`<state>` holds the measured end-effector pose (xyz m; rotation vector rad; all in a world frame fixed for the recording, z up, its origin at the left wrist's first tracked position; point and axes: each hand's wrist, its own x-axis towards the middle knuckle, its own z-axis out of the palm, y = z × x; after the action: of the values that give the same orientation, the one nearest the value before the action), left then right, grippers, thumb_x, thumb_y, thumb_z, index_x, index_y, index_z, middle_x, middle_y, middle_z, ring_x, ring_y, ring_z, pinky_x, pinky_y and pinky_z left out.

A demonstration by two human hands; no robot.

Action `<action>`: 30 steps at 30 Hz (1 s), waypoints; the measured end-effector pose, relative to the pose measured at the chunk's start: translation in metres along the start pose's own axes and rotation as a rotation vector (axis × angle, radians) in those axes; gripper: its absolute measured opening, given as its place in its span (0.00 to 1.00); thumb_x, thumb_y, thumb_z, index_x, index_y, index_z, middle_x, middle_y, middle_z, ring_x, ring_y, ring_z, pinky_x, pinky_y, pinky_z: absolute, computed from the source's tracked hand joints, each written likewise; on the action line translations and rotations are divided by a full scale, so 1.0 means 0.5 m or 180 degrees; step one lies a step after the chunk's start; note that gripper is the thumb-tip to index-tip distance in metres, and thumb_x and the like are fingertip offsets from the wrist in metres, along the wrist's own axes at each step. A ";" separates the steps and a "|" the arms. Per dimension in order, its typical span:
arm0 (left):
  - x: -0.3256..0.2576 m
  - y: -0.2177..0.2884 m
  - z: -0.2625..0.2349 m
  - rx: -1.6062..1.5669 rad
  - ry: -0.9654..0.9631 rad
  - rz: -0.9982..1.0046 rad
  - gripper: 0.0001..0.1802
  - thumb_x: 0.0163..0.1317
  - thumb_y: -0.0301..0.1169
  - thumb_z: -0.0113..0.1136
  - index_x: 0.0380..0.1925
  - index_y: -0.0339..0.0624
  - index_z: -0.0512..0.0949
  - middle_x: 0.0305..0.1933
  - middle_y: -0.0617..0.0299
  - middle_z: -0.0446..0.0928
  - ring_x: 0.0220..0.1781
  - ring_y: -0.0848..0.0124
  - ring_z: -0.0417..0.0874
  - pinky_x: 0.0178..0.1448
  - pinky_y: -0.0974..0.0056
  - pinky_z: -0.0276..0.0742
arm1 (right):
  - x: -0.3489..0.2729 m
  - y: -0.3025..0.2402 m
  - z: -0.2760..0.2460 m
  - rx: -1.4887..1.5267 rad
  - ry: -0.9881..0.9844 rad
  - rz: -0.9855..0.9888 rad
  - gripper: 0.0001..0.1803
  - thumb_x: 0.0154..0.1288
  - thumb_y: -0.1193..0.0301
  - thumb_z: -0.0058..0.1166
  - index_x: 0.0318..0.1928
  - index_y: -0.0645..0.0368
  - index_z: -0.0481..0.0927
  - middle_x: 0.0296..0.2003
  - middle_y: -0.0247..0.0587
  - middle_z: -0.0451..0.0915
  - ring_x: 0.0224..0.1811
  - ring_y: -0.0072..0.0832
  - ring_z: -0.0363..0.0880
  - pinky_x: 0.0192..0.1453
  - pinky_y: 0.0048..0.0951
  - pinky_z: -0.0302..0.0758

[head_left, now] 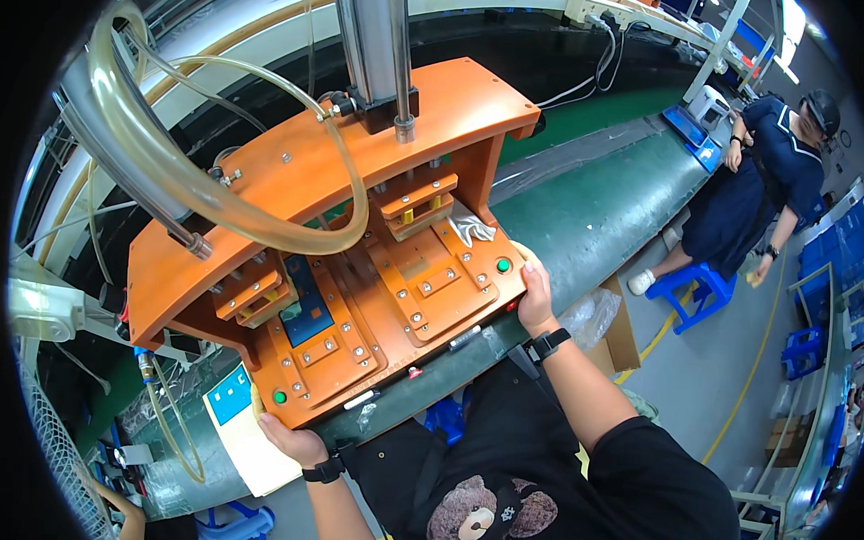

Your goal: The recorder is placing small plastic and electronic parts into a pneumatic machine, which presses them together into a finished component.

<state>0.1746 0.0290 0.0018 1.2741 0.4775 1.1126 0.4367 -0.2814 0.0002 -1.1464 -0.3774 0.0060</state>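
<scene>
While both hands rest on the orange press, left hand by the green button, right hand by the other, grips loose, clear hoses arch overhead; a blue part sits inside.

The press fixture is built of smooth orange board with a dull, resin-like sheen, dotted with bright metal screws. At its twelve o'clock rises a polished steel column, glossy and mirror-like. Clear soft plastic tubing arcs from ten o'clock, glassy and slightly yellowed. A dark blue panel sits in the left bay, satiny. Two green push buttons look like shiny plastic. The conveyor belt at three o'clock is matt dark green rubber, scuffed. A pale card at seven o'clock looks like matt paper.
</scene>
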 end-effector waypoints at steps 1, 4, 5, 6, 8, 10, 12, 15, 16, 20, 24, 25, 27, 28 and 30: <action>0.001 -0.001 0.001 -0.0006 -0.0035 0.0031 0.29 0.78 0.43 0.30 0.64 0.31 0.64 0.62 0.49 0.70 0.62 0.62 0.74 0.67 0.59 0.70 | 0.000 0.001 -0.002 -0.0001 -0.0005 0.0009 0.26 0.72 0.64 0.37 0.62 0.72 0.67 0.57 0.48 0.75 0.60 0.30 0.73 0.67 0.29 0.66; -0.001 -0.006 -0.002 -0.0066 0.0039 0.0008 0.29 0.78 0.43 0.30 0.64 0.30 0.64 0.62 0.49 0.71 0.62 0.62 0.74 0.66 0.59 0.70 | 0.000 0.001 -0.001 0.0006 -0.0011 0.0006 0.26 0.72 0.64 0.37 0.62 0.72 0.67 0.57 0.48 0.75 0.60 0.30 0.73 0.66 0.29 0.66; 0.000 -0.006 -0.003 -0.0073 0.0036 0.0014 0.29 0.78 0.43 0.30 0.64 0.30 0.64 0.62 0.49 0.71 0.62 0.62 0.74 0.66 0.59 0.70 | 0.000 0.001 -0.001 0.0011 -0.0010 0.0001 0.26 0.72 0.64 0.37 0.62 0.72 0.67 0.57 0.48 0.75 0.60 0.30 0.73 0.67 0.29 0.66; 0.000 -0.005 -0.003 -0.0025 0.0035 0.0026 0.29 0.78 0.43 0.30 0.64 0.30 0.64 0.62 0.49 0.71 0.62 0.62 0.74 0.66 0.59 0.71 | 0.000 0.001 -0.001 0.0009 -0.0008 -0.0010 0.26 0.72 0.64 0.37 0.62 0.72 0.67 0.57 0.48 0.75 0.60 0.30 0.73 0.67 0.29 0.66; 0.000 -0.004 -0.001 0.0010 0.0026 0.0040 0.29 0.78 0.43 0.30 0.64 0.30 0.64 0.62 0.49 0.71 0.62 0.62 0.74 0.66 0.59 0.71 | 0.001 0.001 -0.002 -0.0044 -0.0003 -0.0006 0.26 0.72 0.64 0.37 0.62 0.72 0.68 0.57 0.48 0.76 0.60 0.30 0.73 0.66 0.29 0.66; -0.001 -0.003 -0.001 -0.0035 0.0038 -0.0017 0.29 0.77 0.43 0.30 0.64 0.30 0.64 0.62 0.49 0.71 0.62 0.62 0.74 0.66 0.59 0.70 | 0.002 0.001 -0.001 -0.0032 -0.0011 -0.0019 0.26 0.72 0.64 0.37 0.62 0.71 0.68 0.57 0.48 0.76 0.60 0.30 0.73 0.66 0.29 0.66; 0.000 -0.008 -0.006 -0.0065 0.0023 -0.0033 0.29 0.77 0.44 0.30 0.64 0.30 0.64 0.62 0.49 0.70 0.62 0.61 0.74 0.66 0.59 0.70 | 0.002 0.003 -0.003 -0.0019 -0.0016 -0.0032 0.26 0.72 0.64 0.37 0.62 0.71 0.68 0.57 0.48 0.76 0.60 0.29 0.73 0.66 0.29 0.66; -0.001 -0.007 -0.006 -0.0056 0.0035 -0.0061 0.29 0.77 0.44 0.31 0.64 0.30 0.64 0.63 0.49 0.70 0.62 0.61 0.74 0.67 0.59 0.70 | 0.003 0.007 -0.007 -0.0114 -0.0005 -0.0002 0.29 0.71 0.61 0.37 0.62 0.72 0.66 0.57 0.51 0.75 0.61 0.33 0.74 0.67 0.31 0.67; -0.002 -0.005 -0.006 -0.0017 0.0064 -0.0074 0.29 0.78 0.44 0.31 0.64 0.30 0.64 0.63 0.49 0.70 0.63 0.61 0.74 0.67 0.59 0.70 | 0.002 0.006 -0.007 -0.0099 -0.0012 0.0005 0.28 0.71 0.61 0.37 0.62 0.72 0.66 0.57 0.51 0.75 0.61 0.33 0.74 0.67 0.31 0.67; -0.005 -0.008 -0.012 -0.0024 0.0010 -0.0070 0.29 0.78 0.44 0.31 0.64 0.30 0.64 0.63 0.49 0.70 0.63 0.61 0.74 0.67 0.58 0.69 | -0.004 0.001 -0.003 -0.0031 -0.0004 0.0035 0.28 0.71 0.62 0.37 0.62 0.72 0.67 0.57 0.51 0.75 0.62 0.33 0.73 0.68 0.31 0.66; -0.005 0.002 -0.008 -0.0059 0.0071 -0.0059 0.29 0.78 0.43 0.31 0.64 0.30 0.63 0.63 0.48 0.70 0.63 0.61 0.74 0.67 0.57 0.69 | -0.006 0.011 -0.002 -0.0223 0.0011 -0.0128 0.26 0.73 0.63 0.39 0.62 0.71 0.68 0.56 0.47 0.76 0.60 0.29 0.73 0.66 0.28 0.65; -0.005 -0.002 -0.015 -0.0073 0.0088 -0.0097 0.29 0.77 0.43 0.31 0.64 0.29 0.63 0.63 0.48 0.70 0.63 0.60 0.74 0.67 0.57 0.69 | -0.005 0.016 -0.003 -0.0196 0.0089 -0.0022 0.26 0.73 0.63 0.38 0.62 0.71 0.68 0.57 0.47 0.76 0.60 0.29 0.73 0.67 0.29 0.65; 0.000 -0.018 -0.021 -0.0013 0.0049 -0.0074 0.28 0.77 0.43 0.31 0.63 0.29 0.64 0.61 0.48 0.71 0.62 0.60 0.75 0.67 0.57 0.70 | -0.003 0.016 -0.008 -0.0133 0.0145 -0.0009 0.26 0.73 0.64 0.37 0.62 0.71 0.68 0.57 0.48 0.76 0.60 0.30 0.73 0.67 0.29 0.65; -0.002 -0.021 -0.019 0.0118 0.0061 -0.0124 0.28 0.77 0.43 0.32 0.62 0.29 0.64 0.61 0.48 0.72 0.61 0.60 0.75 0.66 0.57 0.70 | -0.001 0.012 -0.015 -0.0146 0.0138 -0.0024 0.26 0.73 0.64 0.37 0.62 0.72 0.68 0.57 0.48 0.75 0.60 0.31 0.73 0.67 0.30 0.65; -0.001 -0.013 -0.009 0.0291 0.0135 -0.0151 0.28 0.77 0.43 0.32 0.62 0.29 0.65 0.60 0.48 0.72 0.60 0.60 0.75 0.66 0.57 0.71 | 0.007 0.007 -0.015 -0.0181 0.0106 -0.0100 0.26 0.72 0.64 0.37 0.62 0.73 0.68 0.57 0.49 0.75 0.60 0.32 0.73 0.67 0.31 0.65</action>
<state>0.1734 0.0316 -0.0056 1.3139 0.5932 1.0900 0.4429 -0.2859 -0.0046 -1.1951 -0.3677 -0.0515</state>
